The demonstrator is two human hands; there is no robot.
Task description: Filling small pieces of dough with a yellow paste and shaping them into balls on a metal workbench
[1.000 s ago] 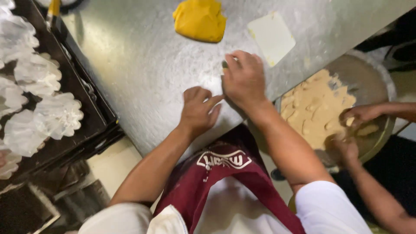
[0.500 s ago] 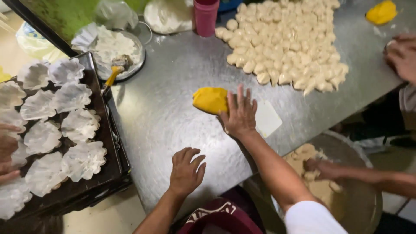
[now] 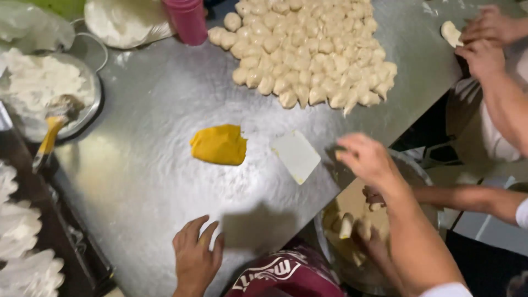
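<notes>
Centrally, a yellow lump of dough [image 3: 219,144] is seen lying on the steel table [image 3: 137,165], with a pale flat square scraper [image 3: 296,155] just beside it on the right and a large heap of pale dough pieces [image 3: 311,49] spread further back. A pink cup [image 3: 188,19] is stood at the far edge next to a white plastic-wrapped mass [image 3: 124,21], and a metal bowl of white filling [image 3: 44,91] with a yellow-handled brush [image 3: 52,129] resting in it is placed at the left; below it, a dark tray [image 3: 38,231] carrying white frilled paper cases [image 3: 19,242] is partly cut off. The left hand [image 3: 195,258] is laid flat on the table's near edge, fingers spread and holding nothing. The right hand [image 3: 367,159] is raised above the table's right edge, blurred, fingers loosely open and empty as far as can be told, near the scraper but apart from it. Beneath that arm, a round pan of tan dough [image 3: 352,220] is worked by another person's hands [image 3: 374,198], and a further pair of hands [image 3: 484,38] at the top right is closed around a small pale piece [image 3: 451,33]
</notes>
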